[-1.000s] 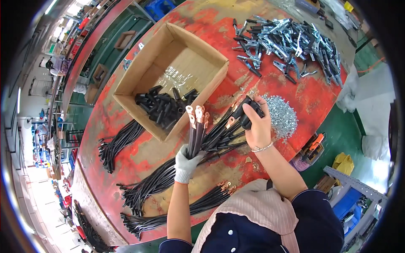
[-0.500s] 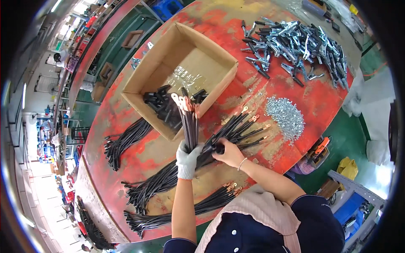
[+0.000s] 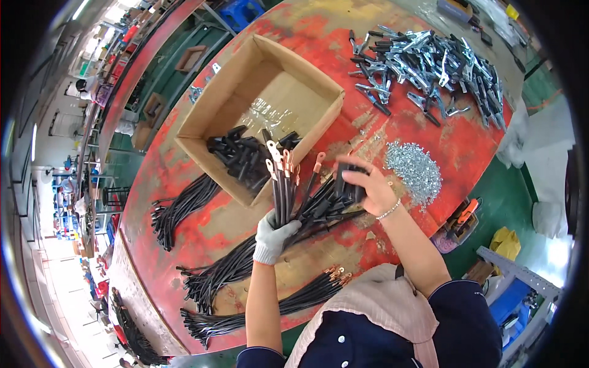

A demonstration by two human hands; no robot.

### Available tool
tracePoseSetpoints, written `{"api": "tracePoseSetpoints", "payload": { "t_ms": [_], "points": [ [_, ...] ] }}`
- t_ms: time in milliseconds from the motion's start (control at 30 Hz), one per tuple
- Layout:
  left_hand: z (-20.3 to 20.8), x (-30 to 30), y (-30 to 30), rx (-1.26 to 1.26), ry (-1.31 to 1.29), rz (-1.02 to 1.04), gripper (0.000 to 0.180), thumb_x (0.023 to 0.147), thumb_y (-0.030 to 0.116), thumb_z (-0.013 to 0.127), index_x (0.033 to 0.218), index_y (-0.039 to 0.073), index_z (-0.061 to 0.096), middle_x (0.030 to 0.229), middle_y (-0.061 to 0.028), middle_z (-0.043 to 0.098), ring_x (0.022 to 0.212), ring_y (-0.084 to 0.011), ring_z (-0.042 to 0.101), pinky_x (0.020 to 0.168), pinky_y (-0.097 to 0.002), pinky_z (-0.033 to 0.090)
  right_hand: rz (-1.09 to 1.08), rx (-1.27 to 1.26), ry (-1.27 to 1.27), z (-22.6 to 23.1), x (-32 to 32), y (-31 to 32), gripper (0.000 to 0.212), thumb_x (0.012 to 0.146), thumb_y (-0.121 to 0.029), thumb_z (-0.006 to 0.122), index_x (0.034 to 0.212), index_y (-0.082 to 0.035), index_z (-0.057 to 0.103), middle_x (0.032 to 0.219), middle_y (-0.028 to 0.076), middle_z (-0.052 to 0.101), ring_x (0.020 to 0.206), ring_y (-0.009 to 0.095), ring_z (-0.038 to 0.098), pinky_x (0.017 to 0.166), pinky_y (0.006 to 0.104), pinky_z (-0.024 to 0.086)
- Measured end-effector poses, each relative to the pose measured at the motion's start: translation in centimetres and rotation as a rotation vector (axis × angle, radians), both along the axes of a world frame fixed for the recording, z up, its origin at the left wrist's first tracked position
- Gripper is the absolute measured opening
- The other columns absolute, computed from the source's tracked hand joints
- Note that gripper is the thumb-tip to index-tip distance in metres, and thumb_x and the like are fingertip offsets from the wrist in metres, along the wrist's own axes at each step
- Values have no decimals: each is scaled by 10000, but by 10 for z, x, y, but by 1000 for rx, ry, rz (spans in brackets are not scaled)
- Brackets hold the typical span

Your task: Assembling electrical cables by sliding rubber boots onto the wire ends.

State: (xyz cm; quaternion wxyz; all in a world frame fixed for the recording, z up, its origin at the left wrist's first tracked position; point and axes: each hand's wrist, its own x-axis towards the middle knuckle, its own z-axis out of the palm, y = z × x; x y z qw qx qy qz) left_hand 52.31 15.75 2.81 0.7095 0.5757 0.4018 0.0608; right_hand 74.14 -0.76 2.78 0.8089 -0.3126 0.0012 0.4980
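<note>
Holds upright a bunch of black cables point(image 3: 280, 201) in the gloved left hand point(image 3: 276, 237), closed around it just below the box point(image 3: 227, 92). Clasps black sleeves point(image 3: 351, 191) in the bare right hand point(image 3: 372, 187), right of the box; cannot tell how many. Looks partly done: seems to show sleeves over some cables in the middle bundle point(image 3: 232, 270), below the box. Shows bare copper on the lower bundle point(image 3: 294, 299), farther below, and loose sleeves inside the box. Shows nuts point(image 3: 417, 175) and clips point(image 3: 437, 69) untouched, right of the box.
</note>
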Motion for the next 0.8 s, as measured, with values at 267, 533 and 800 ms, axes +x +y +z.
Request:
{"api": "tracePoseSetpoints", "payload": {
  "t_ms": [267,533,800],
  "points": [
    [-1,-8,-1,11,17,-53,303,719,44,771,994,-14,656,884,-36,678,755,-94,606,714,-257,505,-278,-11,227,-6,10,13,274,880,-69,683,1139,-33,602,992,69,660,879,190,649,769,313,548],
    [8,-4,-1,-70,35,-94,292,721,47,757,992,-7,662,874,-42,688,759,-106,627,702,-253,505,-232,156,207,6,7,10,338,885,-3,633,1218,-10,572,1099,108,636,1016,228,629,778,305,544],
    [7,-6,1,-152,11,-84,261,698,16,754,943,-13,668,848,-37,685,723,-103,621,684,-249,501,-48,195,-285,14,33,-1,377,843,13,671,1207,-22,578,1120,128,641,946,218,659,743,304,558]
  ]
}}
